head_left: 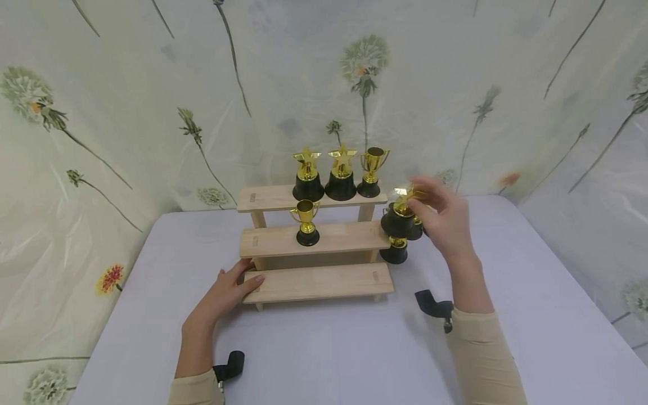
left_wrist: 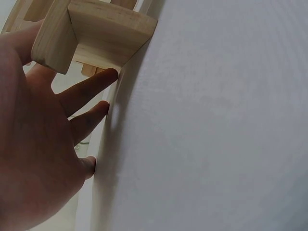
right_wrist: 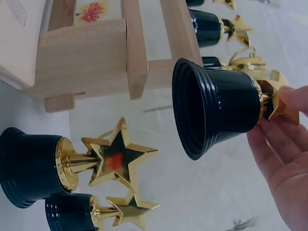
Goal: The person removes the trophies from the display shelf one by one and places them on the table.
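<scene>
My right hand (head_left: 445,216) pinches a star trophy (head_left: 397,224) by its gold star, beside the right end of the wooden stand (head_left: 316,238). In the right wrist view this trophy hangs tilted, its hollow black base (right_wrist: 216,103) facing the stand. Below it stand more star trophies (right_wrist: 31,163) on the table. At the stand's left end, my left hand (head_left: 225,295) grips the lowest step (head_left: 319,283), thumb on top; its other fingers (left_wrist: 91,89) spread near the table. One cup trophy (head_left: 307,219) occupies the middle step.
Two star trophies (head_left: 341,183) and a cup trophy (head_left: 371,171) line the top step (head_left: 273,198). A white cloth covers the table (head_left: 314,349). Behind it hangs a flower-printed sheet (head_left: 304,73). Black camera mounts (head_left: 432,305) stick out from both wrists.
</scene>
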### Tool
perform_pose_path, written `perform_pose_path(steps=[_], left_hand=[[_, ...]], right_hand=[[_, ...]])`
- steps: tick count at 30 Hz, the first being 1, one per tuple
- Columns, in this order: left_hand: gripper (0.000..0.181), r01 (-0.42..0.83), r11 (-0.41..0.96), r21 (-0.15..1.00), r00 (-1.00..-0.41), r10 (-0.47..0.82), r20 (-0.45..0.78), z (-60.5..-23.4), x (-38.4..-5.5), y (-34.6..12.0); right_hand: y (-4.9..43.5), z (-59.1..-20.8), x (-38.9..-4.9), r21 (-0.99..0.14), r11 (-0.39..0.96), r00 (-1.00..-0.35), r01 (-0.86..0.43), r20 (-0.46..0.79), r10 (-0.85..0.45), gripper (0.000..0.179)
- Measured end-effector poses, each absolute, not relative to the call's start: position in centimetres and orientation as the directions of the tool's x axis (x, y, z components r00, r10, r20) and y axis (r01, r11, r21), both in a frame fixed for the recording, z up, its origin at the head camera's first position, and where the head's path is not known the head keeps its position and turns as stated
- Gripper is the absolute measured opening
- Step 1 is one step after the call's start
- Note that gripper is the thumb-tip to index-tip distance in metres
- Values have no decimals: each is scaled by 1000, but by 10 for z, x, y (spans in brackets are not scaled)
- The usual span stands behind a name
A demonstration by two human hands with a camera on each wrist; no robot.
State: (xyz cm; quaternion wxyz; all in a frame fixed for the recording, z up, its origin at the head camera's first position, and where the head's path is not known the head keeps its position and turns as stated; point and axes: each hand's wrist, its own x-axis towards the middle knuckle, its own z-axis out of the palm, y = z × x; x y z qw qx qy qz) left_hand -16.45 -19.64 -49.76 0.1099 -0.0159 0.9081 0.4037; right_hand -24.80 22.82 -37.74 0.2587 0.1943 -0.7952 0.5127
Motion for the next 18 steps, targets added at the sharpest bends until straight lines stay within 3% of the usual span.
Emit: perform_pose_path(steps=[8, 18], left_hand=[[81, -95, 679, 728, -979, 69, -192, -498, -164, -196], [81, -107, 678, 728, -977, 64, -203, -496, -163, -196]], right_hand=[[233, -375, -249, -713, 351, -769, -608, 639, -34, 38], [240, -376, -250, -752, 361, -805, -552, 594, 8, 38]])
